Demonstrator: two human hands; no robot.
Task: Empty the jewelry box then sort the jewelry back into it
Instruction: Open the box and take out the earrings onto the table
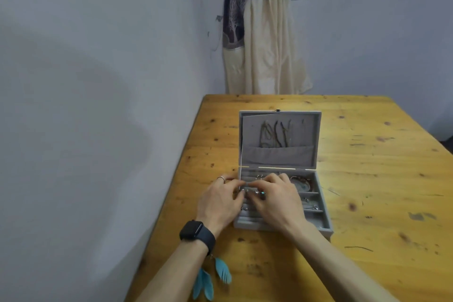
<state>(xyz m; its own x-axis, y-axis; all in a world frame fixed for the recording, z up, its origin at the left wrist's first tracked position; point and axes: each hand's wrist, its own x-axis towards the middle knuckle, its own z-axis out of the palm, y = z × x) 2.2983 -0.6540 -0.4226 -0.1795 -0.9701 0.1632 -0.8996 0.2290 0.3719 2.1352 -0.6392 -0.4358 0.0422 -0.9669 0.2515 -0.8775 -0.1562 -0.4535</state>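
Nearest, turquoise feather earrings (pixel 213 277) lie on the yellow pine desk (pixel 367 179) beside the left forearm, outside the box. Just beyond, the left hand (pixel 218 203) and right hand (pixel 277 198) are curled over the padded rolls of the open grey velvet jewelry box (pixel 250 224), fingertips pinched together on a small silvery piece (pixel 256 192) seated there. The piece is best drawn straight up from its slot while the neighbouring roll is pressed down, so adjacent studs are not flicked loose. Farther back, a reddish bracelet (pixel 302 182) and the cord necklaces (pixel 275 135) hung in the raised lid are best left undisturbed.
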